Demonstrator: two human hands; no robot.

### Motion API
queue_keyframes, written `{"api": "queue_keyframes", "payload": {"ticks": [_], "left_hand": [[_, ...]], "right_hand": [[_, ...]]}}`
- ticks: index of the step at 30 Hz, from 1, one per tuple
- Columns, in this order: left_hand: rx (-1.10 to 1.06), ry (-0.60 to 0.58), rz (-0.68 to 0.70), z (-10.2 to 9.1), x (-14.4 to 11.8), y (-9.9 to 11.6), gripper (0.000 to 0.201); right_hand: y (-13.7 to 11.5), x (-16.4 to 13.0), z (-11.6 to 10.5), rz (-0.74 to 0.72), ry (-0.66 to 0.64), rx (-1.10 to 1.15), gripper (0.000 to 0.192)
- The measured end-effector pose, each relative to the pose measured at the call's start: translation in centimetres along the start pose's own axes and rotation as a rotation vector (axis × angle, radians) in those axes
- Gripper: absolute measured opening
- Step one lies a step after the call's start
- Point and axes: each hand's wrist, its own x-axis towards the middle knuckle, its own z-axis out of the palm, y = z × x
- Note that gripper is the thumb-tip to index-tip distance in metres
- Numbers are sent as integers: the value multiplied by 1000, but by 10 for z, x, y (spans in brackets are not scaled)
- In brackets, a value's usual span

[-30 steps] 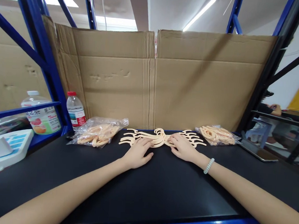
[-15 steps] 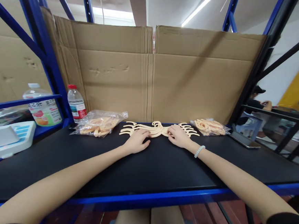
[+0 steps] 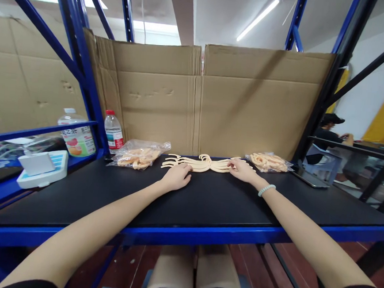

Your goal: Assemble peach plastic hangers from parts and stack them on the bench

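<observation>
Your left hand (image 3: 176, 177) and right hand (image 3: 242, 170) rest flat, fingers loosely spread, on a fanned row of pale hangers (image 3: 203, 163) at the back of the black surface (image 3: 207, 198), between two plastic bags (image 3: 139, 155) of similar pieces

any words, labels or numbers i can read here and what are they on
Nothing reads for certain.
Large bottle: its label has dark characters above a fruit picture, too blurred to read.
Small bottle with red cap: red, white and blue label, print too small to read.
White and blue box: blue patches only, no legible text.
Cardboard sheets and clear bags: no print visible.
</observation>
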Motion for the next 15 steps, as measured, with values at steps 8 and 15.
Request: {"api": "queue_keyframes", "payload": {"ticks": [8,15], "left_hand": [[-25,-136,15,-4,3,0,27],[-8,-195,44,-8,4,-2,31]], "right_hand": [[39,-5,-17,185,-53,57,22],[33,-6,-13,193,-96,67,27]]}}
